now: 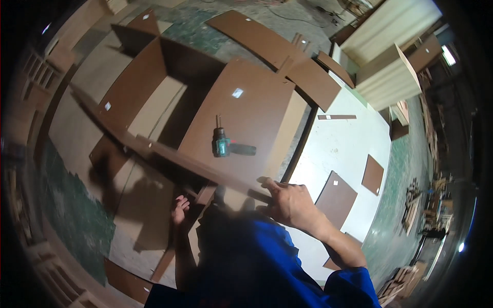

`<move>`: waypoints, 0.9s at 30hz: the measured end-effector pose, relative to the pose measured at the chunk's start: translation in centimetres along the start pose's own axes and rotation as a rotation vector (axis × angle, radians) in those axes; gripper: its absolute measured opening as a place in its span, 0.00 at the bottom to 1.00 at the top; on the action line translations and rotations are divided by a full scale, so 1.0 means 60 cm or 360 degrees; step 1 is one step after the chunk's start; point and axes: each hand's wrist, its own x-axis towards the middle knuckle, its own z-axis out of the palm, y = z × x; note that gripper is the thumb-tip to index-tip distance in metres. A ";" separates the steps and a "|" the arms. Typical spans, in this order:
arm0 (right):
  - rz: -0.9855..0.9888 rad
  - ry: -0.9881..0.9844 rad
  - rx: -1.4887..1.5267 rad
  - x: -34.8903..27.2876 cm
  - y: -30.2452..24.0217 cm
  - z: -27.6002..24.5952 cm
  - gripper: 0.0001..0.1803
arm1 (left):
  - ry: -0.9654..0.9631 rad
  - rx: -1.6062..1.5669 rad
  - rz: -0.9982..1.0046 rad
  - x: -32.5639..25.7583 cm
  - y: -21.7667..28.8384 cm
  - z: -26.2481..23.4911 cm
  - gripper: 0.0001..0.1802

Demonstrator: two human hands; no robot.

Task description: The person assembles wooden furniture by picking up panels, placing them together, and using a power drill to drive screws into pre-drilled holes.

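Nearest, the right hand [292, 205] has its fingers bent closely around the near end of a long brown board [205, 172], so the board's end lies within their grip and the rest slants away to the far left. The left hand [181, 209], below the board's edge, has loosely curled, half-open fingers with nothing visibly gripped; whether they touch the board cannot be told. Past the board, a drill [222, 145] lies on a flat panel [262, 102], out of both hands' hold. Beyond it, upright panels [136, 84] meet at corners, so that part looks put together; whether the board is fastened to them is unclear. Loose pieces, like the small panel [373, 174] on the white surface [334, 141] and the far panel [251, 33], appear yet unjoined.
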 end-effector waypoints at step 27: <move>0.2509 -0.0021 0.2351 -0.470 0.278 0.873 0.17 | 0.0503 0.1138 0.0605 0.038 0.204 0.190 0.28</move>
